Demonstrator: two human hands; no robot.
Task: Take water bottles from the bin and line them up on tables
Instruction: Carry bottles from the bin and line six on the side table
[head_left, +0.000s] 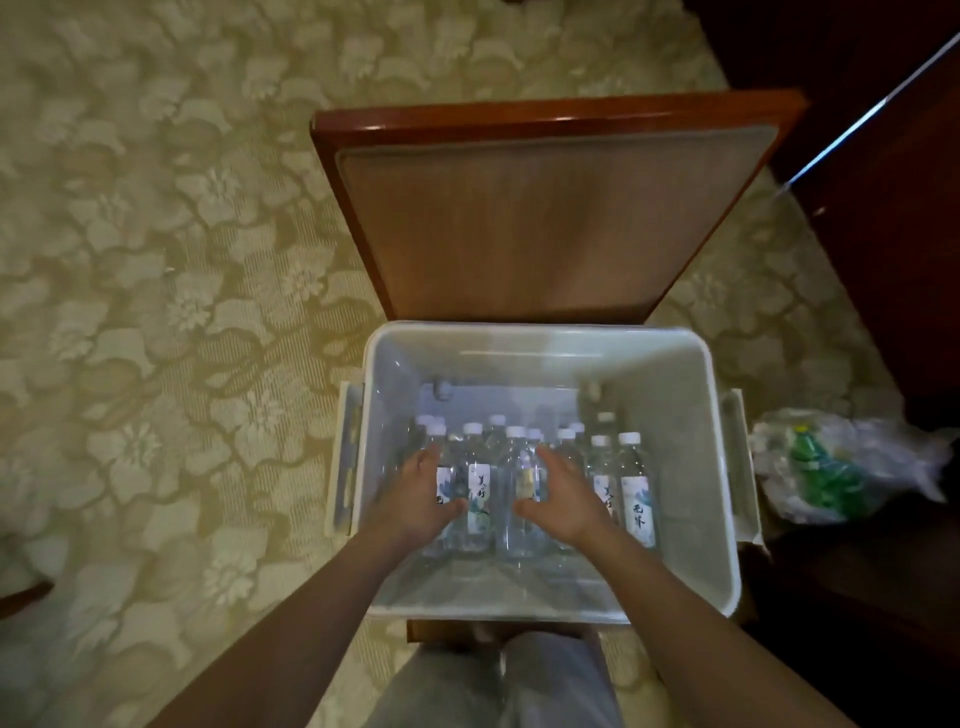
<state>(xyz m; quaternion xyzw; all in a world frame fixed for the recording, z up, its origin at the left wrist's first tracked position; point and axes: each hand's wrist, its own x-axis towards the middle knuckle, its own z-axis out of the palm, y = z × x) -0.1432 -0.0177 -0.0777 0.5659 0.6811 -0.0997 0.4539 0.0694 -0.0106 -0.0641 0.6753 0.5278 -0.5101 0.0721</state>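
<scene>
head | left hand (423, 491), right hand (563, 493) open | among bottles (479, 488) in bin (670, 384)

The only camera sits on my head, looking steeply down and forward past my forearms into the white rectangular plastic bin (550, 338) close below, wide enough to take in the beige floral carpet (156, 234) around.

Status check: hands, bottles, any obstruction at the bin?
Left hand and right hand both down in the white bin, open around upright bottles, nothing lifted yet. Bin sits on a wooden chair. Nothing blocking.
</scene>
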